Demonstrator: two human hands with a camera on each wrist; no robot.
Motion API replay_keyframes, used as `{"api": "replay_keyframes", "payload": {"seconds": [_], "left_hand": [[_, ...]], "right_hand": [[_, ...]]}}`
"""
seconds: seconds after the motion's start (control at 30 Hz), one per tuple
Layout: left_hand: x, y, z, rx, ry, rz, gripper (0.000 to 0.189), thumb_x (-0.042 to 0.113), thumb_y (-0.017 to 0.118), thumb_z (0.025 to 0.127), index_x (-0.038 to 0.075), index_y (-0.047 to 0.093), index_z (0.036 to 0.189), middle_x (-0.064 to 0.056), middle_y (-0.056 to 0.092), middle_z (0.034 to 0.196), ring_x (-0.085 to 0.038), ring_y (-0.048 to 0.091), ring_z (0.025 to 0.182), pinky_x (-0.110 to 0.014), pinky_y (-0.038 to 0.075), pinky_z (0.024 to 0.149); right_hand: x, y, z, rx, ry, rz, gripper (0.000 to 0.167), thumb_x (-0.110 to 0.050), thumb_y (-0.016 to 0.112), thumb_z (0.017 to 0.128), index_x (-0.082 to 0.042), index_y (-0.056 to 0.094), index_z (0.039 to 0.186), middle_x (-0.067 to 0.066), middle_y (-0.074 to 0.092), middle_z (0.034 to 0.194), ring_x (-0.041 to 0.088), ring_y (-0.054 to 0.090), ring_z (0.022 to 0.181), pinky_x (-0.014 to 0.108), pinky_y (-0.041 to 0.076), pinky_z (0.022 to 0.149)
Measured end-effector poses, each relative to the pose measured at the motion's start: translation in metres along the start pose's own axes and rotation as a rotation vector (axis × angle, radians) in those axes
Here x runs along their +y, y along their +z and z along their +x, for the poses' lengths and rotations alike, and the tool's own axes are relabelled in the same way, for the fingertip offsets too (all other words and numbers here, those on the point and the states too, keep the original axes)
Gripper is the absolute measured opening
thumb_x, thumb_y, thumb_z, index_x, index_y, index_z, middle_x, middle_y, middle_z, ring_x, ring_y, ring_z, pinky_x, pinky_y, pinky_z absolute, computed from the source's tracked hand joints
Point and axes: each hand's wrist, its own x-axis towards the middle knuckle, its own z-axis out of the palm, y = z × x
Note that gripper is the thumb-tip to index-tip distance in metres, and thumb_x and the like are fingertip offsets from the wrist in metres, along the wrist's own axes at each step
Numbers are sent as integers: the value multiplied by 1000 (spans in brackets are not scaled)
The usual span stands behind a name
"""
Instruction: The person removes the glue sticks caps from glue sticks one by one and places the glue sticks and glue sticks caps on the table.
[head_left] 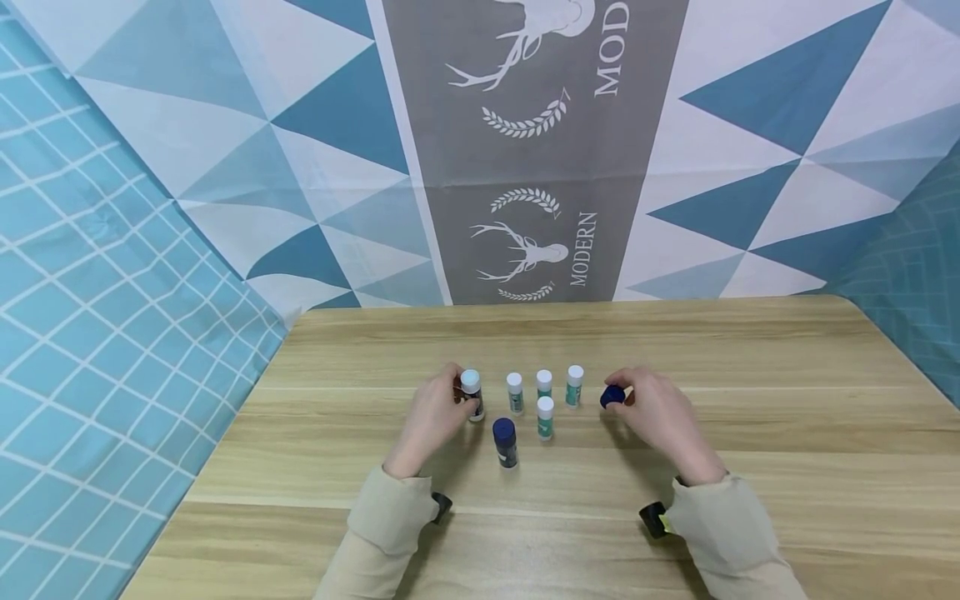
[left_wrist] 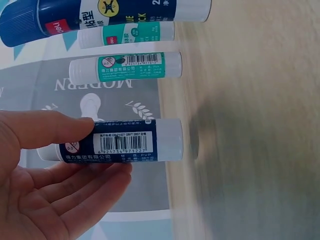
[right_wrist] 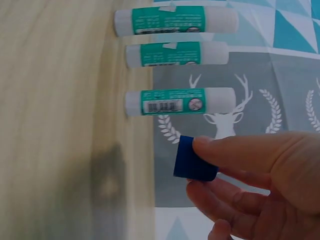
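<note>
My left hand [head_left: 435, 417] grips an upright glue stick [left_wrist: 122, 142] with a dark blue label, thumb on one side and fingers on the other. Its top end looks pale in the head view. Over to the right, my right hand [head_left: 660, 412] pinches a short dark blue cap [right_wrist: 192, 159] between thumb and fingertips. Between the hands stands a larger glue stick [head_left: 506, 443] with a dark blue cap, nearest to me. Behind it are green-labelled glue sticks with white caps, among them one at the left [head_left: 515, 394] and one at the right [head_left: 574, 387].
Another green glue stick [head_left: 545, 419] stands in front of a similar one [head_left: 543, 383], partly hiding it. All are on a wood-grain table [head_left: 787, 400]. A patterned cloth [head_left: 540, 167] hangs along the table's far edge, and blue cloth [head_left: 97, 333] borders the left side.
</note>
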Motion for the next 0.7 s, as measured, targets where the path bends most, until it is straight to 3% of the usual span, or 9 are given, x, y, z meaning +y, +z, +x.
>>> {"api": "replay_keyframes", "payload": {"seconds": [0.53, 0.7], "left_hand": [[-1, 2, 0, -14, 1, 12, 25, 6, 69, 75, 1, 54, 96, -8, 59, 80, -17, 52, 68, -28, 45, 61], [-2, 2, -1, -17, 7, 8, 26, 5, 68, 75, 0, 54, 97, -11, 63, 88, -19, 56, 73, -31, 48, 64]], "right_hand": [[14, 12, 5, -67, 34, 37, 30, -9, 70, 76, -4, 63, 104, 12, 63, 96, 21, 58, 78, 29, 44, 58], [16, 13, 6, -73, 43, 34, 30, -9, 70, 75, -4, 63, 104, 12, 64, 96, 22, 59, 80, 31, 45, 59]]}}
